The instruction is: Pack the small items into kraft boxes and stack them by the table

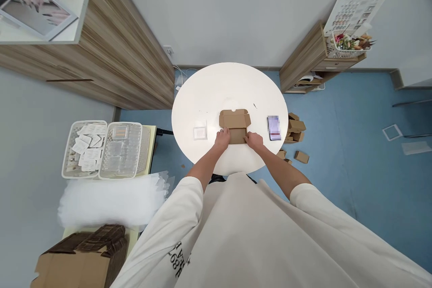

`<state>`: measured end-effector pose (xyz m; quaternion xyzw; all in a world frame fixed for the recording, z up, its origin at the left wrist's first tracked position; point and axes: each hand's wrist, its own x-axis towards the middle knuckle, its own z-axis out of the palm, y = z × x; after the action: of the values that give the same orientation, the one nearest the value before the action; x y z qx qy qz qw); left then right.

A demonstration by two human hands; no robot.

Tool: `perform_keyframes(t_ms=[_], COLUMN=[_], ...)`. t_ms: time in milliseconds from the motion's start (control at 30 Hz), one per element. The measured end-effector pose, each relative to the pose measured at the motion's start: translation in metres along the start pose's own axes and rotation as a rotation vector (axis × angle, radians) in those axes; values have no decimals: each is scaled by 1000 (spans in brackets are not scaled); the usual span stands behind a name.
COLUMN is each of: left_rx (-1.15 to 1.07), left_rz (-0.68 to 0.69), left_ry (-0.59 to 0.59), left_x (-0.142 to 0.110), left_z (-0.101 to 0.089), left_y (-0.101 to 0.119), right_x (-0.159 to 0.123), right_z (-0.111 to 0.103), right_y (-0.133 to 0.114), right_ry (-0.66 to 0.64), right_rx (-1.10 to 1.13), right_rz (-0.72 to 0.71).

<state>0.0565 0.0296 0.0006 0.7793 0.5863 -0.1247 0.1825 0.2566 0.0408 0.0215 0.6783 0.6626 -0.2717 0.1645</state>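
A small brown cardboard box (238,137) stands on the round white table (222,81), its lid flap (234,119) folded open toward the far side. My left hand (222,138) grips the box's left wall, fingers curled over the edge. On the opposite side, my right hand (254,140) pinches the right wall near its corner. The inside of the box is partly visible between my hands. To the left lies a clear plastic case (200,132). A purple printed packet (274,128), blurred in part, lies to the right.
White baskets (120,149) with cards and clear cases stand on a side table at left. Nearer are stacked translucent sheets (108,202) and flattened cardboard (77,265). Small brown boxes (295,128) lie on the floor at right. Wooden cabinets (135,31) flank the table.
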Motion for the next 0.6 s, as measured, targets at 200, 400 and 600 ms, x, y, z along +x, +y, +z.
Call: perform_keyframes(t_ms=[200,400,600], left_rx=[0,-32,-124], left_rz=[13,9,10], left_ry=[11,25,82], left_x=[-3,-6,-17], left_z=[-4,-6,-6], left_y=[0,0,-4], right_x=[-13,-7,-4], right_z=[-5,-5,-6], right_y=[0,-13,-18], right_ry=[163,38,37], right_rx=[-36,-155,-220], right_rz=[-204,-285,-267])
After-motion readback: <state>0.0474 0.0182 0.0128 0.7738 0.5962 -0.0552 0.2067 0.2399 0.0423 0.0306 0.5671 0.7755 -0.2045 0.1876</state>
